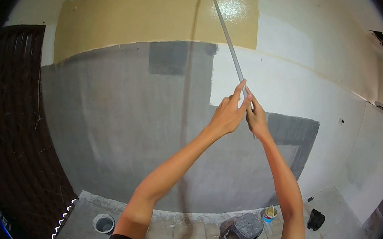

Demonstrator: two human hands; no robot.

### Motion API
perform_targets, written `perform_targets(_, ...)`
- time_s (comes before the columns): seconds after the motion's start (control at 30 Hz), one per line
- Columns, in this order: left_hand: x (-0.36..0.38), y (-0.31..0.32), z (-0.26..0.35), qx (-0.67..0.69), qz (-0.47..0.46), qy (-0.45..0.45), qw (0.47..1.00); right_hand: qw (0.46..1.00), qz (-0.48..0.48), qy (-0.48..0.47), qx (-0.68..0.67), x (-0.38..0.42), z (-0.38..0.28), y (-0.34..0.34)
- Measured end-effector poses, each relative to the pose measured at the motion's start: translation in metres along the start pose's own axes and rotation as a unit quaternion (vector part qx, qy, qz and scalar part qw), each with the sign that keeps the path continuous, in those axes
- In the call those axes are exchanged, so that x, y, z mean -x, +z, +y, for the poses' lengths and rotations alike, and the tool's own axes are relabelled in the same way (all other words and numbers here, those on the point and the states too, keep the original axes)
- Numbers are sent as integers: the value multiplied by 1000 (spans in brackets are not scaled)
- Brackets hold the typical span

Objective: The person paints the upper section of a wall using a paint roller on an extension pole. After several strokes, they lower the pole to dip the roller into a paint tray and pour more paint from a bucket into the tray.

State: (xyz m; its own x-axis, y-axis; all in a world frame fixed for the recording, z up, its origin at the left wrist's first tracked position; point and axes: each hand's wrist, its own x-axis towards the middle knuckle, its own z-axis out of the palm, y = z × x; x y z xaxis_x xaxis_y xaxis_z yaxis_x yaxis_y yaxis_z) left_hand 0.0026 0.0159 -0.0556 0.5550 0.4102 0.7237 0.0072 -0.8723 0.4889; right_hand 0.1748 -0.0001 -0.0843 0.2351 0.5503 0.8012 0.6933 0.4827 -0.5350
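Note:
A long, slim grey metal pole (228, 38) slants up and to the left across the wall, its top end at the upper edge of the view. My left hand (227, 114) grips the lower part of the pole, with a finger stretched along it. Close beside it, my right hand (257, 120) is also closed around the pole. The pole's lower tip pokes out below the hands. Behind them stands a wall (130, 127) painted grey below and mustard yellow (132, 17) above, with a glossy, wet-looking patch near the pole.
A dark stool (246, 226) stands on the tiled floor by the wall. Beside it is a small paint can (269, 213). A bucket (104, 223) sits at lower left, near a dark ribbed metal door (21, 117). A black bag-like item (316, 220) lies at right.

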Motion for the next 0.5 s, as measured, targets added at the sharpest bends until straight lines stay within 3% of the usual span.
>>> perform_targets(0.1,0,11,-17,-27,-11,10,1000,999,-18,30,-8,19,-10,-16)
perform_targets(0.2,0,20,-21,-60,6,48,997,999,-14,-9,-47,-6,-18,-29)
perform_targets(0.27,-1,23,-18,-68,29,79,994,1000,-9,-17,-5,-46,-30,-28)
perform_targets(0.43,11,15,0,-82,62,86,991,1000,-6,-15,-9,-69,-62,-10)
perform_targets(0.5,13,13,0,-82,68,76,991,995,26,-93,-27,-76,-25,11)
